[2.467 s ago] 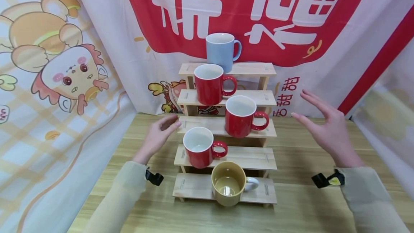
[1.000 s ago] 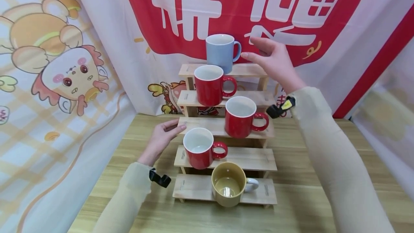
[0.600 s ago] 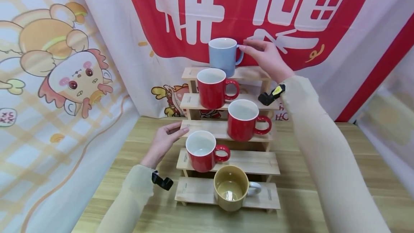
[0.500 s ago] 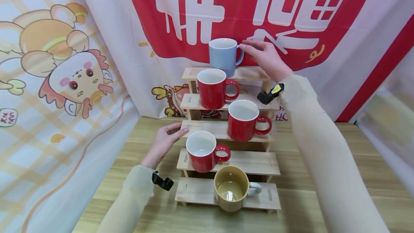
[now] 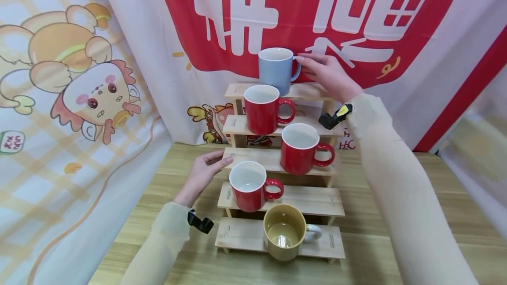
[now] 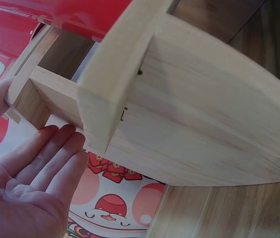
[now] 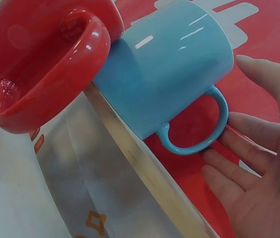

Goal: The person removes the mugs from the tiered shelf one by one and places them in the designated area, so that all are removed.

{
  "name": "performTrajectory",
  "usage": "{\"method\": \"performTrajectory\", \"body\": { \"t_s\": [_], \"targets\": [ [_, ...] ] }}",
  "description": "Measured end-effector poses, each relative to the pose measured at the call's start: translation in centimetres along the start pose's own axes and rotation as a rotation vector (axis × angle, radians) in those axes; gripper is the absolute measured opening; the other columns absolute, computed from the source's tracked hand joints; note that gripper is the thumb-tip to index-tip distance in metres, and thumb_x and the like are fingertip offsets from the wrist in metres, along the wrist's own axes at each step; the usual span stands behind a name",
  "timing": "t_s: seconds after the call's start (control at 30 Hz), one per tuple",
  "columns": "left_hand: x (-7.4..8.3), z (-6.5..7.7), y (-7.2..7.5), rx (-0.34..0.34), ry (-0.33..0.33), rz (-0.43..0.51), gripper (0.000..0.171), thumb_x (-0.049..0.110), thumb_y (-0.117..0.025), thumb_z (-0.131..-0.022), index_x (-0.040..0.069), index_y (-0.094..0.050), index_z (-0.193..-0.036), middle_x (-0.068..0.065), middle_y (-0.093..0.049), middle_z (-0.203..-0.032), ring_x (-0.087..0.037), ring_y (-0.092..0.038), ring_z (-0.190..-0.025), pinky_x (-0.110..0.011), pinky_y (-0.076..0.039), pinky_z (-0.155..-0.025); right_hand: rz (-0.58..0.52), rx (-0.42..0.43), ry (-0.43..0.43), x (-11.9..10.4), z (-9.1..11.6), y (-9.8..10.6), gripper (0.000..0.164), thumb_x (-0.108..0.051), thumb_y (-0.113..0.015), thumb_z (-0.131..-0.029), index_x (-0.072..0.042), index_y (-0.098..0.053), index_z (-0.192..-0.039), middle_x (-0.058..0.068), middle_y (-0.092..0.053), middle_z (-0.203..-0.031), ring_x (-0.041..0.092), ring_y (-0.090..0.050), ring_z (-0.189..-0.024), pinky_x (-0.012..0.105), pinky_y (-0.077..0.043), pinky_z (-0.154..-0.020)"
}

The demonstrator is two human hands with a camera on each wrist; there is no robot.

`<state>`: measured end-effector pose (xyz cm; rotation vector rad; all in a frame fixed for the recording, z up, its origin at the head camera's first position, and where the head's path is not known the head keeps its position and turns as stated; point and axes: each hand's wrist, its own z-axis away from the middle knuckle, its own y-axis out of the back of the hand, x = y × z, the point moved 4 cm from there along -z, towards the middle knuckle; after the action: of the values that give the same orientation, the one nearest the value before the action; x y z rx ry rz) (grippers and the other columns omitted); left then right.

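A light blue mug (image 5: 274, 73) stands on the top step of the wooden rack (image 5: 313, 199), its handle (image 7: 222, 116) pointing right. Beside that handle is my right hand (image 5: 330, 74); the thumb (image 7: 259, 72) reaches to the mug's rim and the loosely bent fingers (image 7: 239, 148) lie along the handle's outer side. My left hand (image 5: 203, 173) grips the left end of the middle step, thumb on top and fingers (image 6: 55, 153) underneath. Red mugs stand one per step below: an upper one (image 5: 261, 115), a middle one (image 5: 297, 155) and a lower one (image 5: 245, 192).
A tan mug (image 5: 282, 232) with a white handle sits on the lowest step. The rack stands on a wood-grain table (image 5: 154, 214). Printed cloths hang close behind and at the sides, with a large red panel (image 5: 301, 16) at the back.
My right hand has moved in from the right and up to the blue mug's handle. My left hand has come slightly right onto the middle step's end. The mugs have stayed put.
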<state>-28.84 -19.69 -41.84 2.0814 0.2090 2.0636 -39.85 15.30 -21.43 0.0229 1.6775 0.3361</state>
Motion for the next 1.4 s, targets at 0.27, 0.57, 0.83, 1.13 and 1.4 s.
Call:
{"method": "performTrajectory", "body": {
  "t_s": [0.27, 0.57, 0.83, 1.13, 1.4],
  "targets": [
    [0.2, 0.2, 0.0, 0.002, -0.008, 0.001, 0.066, 0.039, -0.080, -0.090, 0.003, -0.059, -0.140, -0.014, -0.060, -0.140, -0.027, -0.058, -0.124, -0.039, -0.053, -0.100, 0.038, -0.002, -0.003, -0.1, -0.2, -0.1, 0.068, -0.047, -0.068, -0.095, -0.025, -0.045, -0.155, -0.001, -0.043, -0.155, 0.025, -0.044, -0.138, 0.040, -0.040, -0.114],
    [0.2, 0.2, 0.0, 0.004, -0.006, 0.000, 0.068, 0.040, -0.080, -0.090, 0.002, -0.058, -0.141, -0.017, -0.060, -0.139, -0.030, -0.058, -0.125, -0.042, -0.052, -0.102, 0.006, -0.032, -0.006, -0.1, -0.5, -0.5, 0.069, -0.049, -0.064, -0.096, -0.025, -0.042, -0.157, -0.001, -0.043, -0.157, 0.024, -0.046, -0.139, 0.037, -0.040, -0.113],
    [0.2, 0.2, 0.0, -0.006, -0.005, 0.000, 0.067, 0.040, -0.079, -0.090, 0.002, -0.058, -0.142, -0.016, -0.060, -0.139, -0.029, -0.057, -0.126, -0.042, -0.051, -0.103, 0.043, 0.008, 0.021, -0.1, 0.0, 0.4, 0.067, -0.048, -0.069, -0.094, -0.023, -0.048, -0.153, 0.000, -0.048, -0.152, 0.025, -0.050, -0.134, 0.039, -0.043, -0.111],
    [0.4, 0.1, 0.0, -0.011, -0.015, 0.000, 0.066, 0.040, -0.080, -0.090, 0.003, -0.059, -0.140, -0.015, -0.061, -0.139, -0.028, -0.058, -0.124, -0.041, -0.052, -0.101, 0.018, 0.005, 0.009, 0.3, 0.1, 1.1, 0.055, -0.041, -0.077, -0.088, -0.022, -0.066, -0.139, 0.006, -0.059, -0.140, 0.029, -0.058, -0.124, 0.037, -0.055, -0.098],
    [0.3, 0.0, 0.0, -0.004, -0.006, -0.006, 0.066, 0.043, -0.080, -0.089, 0.005, -0.061, -0.140, -0.014, -0.062, -0.138, -0.027, -0.060, -0.123, -0.042, -0.052, -0.101, -0.101, -0.028, -0.059, 0.5, 0.1, 0.7, 0.063, -0.042, -0.083, -0.082, -0.018, -0.066, -0.137, 0.010, -0.063, -0.134, 0.031, -0.067, -0.113, 0.038, -0.058, -0.090]
  ]
}}
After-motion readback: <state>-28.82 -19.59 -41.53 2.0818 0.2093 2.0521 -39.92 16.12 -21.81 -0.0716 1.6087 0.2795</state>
